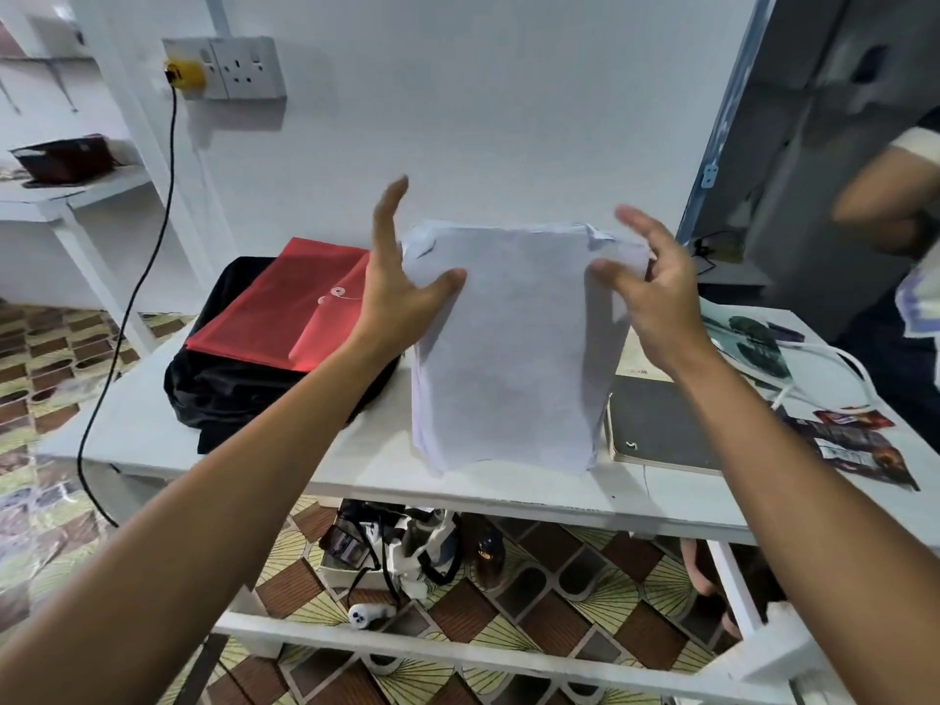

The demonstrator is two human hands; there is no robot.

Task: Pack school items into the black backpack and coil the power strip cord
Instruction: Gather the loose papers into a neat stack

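A stack of white paper sheets (508, 348) stands upright on its lower edge on the white table (152, 424). My left hand (402, 287) presses its left side and my right hand (651, 292) its right side, fingers spread, thumbs on the front sheet. To the left the black backpack (239, 394) lies flat with a red string-tie folder (274, 312) on top. A white cord (814, 358) loops at the table's right end.
A dark notebook (656, 424) lies right of the papers, snack packets (854, 440) beyond it. Another person's arm (885, 195) is at the far right. A black cable (127, 307) hangs from a yellow plug (185, 73) in the wall socket. Clutter sits under the table.
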